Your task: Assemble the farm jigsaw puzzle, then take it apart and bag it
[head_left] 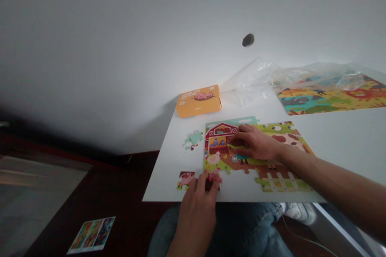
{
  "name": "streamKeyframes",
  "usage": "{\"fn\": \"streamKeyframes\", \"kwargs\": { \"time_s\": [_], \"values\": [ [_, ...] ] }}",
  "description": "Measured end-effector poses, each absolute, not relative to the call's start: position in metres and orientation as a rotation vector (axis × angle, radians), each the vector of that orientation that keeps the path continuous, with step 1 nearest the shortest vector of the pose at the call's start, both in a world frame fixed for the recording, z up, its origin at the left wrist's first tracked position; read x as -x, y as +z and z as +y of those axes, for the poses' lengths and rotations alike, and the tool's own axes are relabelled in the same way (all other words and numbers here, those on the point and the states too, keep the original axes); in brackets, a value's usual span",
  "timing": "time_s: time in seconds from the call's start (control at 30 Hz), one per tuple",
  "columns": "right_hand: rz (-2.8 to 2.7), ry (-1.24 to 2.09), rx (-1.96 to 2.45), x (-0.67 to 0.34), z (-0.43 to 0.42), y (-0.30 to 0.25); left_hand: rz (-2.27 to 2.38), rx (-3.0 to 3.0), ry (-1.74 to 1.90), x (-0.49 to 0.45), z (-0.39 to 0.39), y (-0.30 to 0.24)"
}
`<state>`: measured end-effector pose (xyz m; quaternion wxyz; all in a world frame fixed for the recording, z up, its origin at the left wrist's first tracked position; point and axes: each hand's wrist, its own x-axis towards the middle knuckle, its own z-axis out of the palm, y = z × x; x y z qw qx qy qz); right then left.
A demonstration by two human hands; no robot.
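A partly assembled farm jigsaw puzzle (214, 157) lies flat on the white table, showing a red barn, a hen, sheep and a cow. Over its middle, my right hand (255, 142) has its fingers curled down on a puzzle piece (237, 144) beside the barn; the fingers partly hide it. At the puzzle's lower left edge, my left hand (200, 196) grips a loose puzzle piece with a pink pig (214, 176) between thumb and fingers. Just left of that hand lies another pig puzzle piece (186, 179). Pale green loose pieces (196, 137) rest left of the barn.
An orange puzzle box (199, 102) stands at the back left, against the wall. Clear plastic wrapping (256, 80) lies along the back, partly over another animal puzzle (325, 98). The table's front edge runs above my legs. A printed sheet (92, 235) lies on the floor.
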<state>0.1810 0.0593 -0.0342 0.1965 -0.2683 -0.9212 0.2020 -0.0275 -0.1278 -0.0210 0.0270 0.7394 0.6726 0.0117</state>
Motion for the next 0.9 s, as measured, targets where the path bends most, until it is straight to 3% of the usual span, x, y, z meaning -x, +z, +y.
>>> {"fn": "streamKeyframes", "kwargs": {
  "time_s": [0.17, 0.27, 0.4, 0.7, 0.9],
  "values": [
    [-2.584, 0.565, 0.767, -0.181, 0.059, -0.033, 2.091, -2.248, 0.285, 0.032, -0.128, -0.02],
    [-2.586, 0.575, 0.77, -0.181, 0.059, -0.032, 2.338, -2.079, 0.437, 0.058, -0.127, -0.023],
    [-2.585, 0.585, 0.755, -0.181, 0.059, -0.032, 2.576, -1.743, 0.353, 0.089, -0.127, -0.03],
    [-2.592, 0.576, 0.772, -0.181, 0.059, -0.034, 2.374, -1.419, 0.637, 0.085, -0.117, -0.021],
    [-2.516, 0.612, 0.734, -0.178, 0.055, -0.028, 1.828, -1.352, 1.11, 0.06, -0.11, -0.014]
  ]
}}
